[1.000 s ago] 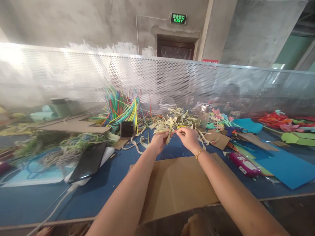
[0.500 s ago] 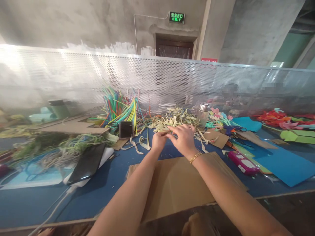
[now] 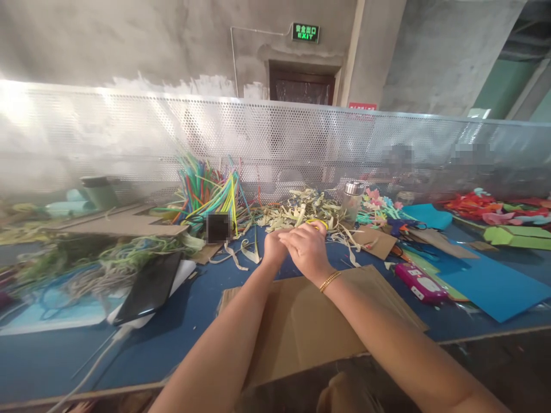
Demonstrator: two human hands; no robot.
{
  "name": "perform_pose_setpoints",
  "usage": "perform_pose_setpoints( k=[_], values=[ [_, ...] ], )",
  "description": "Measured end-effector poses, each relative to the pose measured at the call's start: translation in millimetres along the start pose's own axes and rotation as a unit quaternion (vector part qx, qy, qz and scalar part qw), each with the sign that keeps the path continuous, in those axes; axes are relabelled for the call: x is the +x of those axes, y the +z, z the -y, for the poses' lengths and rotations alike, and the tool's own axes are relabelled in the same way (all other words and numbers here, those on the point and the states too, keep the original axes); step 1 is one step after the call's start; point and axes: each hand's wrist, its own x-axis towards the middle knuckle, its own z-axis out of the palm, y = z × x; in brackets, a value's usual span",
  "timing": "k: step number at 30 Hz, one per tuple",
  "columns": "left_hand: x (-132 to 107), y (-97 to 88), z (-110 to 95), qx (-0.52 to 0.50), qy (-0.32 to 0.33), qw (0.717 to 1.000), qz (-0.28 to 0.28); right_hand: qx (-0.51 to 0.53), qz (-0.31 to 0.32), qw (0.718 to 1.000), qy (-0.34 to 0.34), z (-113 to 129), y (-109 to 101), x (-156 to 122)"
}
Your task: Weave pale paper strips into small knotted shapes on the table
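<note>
My left hand and my right hand meet above the far edge of the cardboard sheets. The fingers of my left hand are closed, and what they pinch is hidden behind the right hand. My right hand, with a gold bracelet at the wrist, has its fingers curled. Past its knuckles shows a thin yellow curved thing, like a ring handle; most of it is covered. Just beyond both hands lies a heap of pale dried husk strips, with loose strips on the blue table.
A bundle of coloured stems stands back left, a clear bottle behind the heap. On the left lie a black phone and tangled cords. To the right are a magenta device, blue sheets and paper flowers. A perforated metal screen runs behind.
My right hand has moved slightly left and closed in over the left hand, its fingers more curled. The yellow curved thing now shows beyond its knuckles.
</note>
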Motion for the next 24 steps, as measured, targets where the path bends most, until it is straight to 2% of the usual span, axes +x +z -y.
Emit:
perform_pose_setpoints(
  k=[2, 4, 6, 10, 12, 18, 24],
  values=[
    [3.2, 1.4, 5.6, -0.070, -0.014, 0.997, -0.012, 0.009, -0.051, 0.998, 0.048, -4.8, -1.3, 1.4],
    [6.1, 2.6, 8.5, -0.165, -0.043, 0.985, -0.013, -0.006, -0.064, 0.994, 0.085, -12.2, -0.6, 1.3],
    [8.1, 3.5, 8.4, -0.225, -0.067, 0.972, -0.003, -0.039, -0.025, 0.995, 0.092, -19.9, 2.8, -0.5],
    [8.7, 3.9, 3.7, -0.278, -0.104, 0.955, 0.015, -0.090, 0.063, 0.987, 0.119, -26.6, 14.6, -6.1],
    [7.9, 3.6, 1.3, -0.291, -0.117, 0.949, 0.014, -0.080, 0.083, 0.983, 0.140, -26.3, 19.6, -7.8],
    [6.0, 3.8, -2.6, -0.275, -0.140, 0.950, 0.036, -0.018, 0.083, 0.977, 0.196, -29.7, 25.2, -6.6],
    [4.2, 5.4, -3.2, -0.271, -0.167, 0.948, 0.012, -0.006, 0.109, 0.979, 0.175, -23.9, 24.4, -5.0]
  ],
)
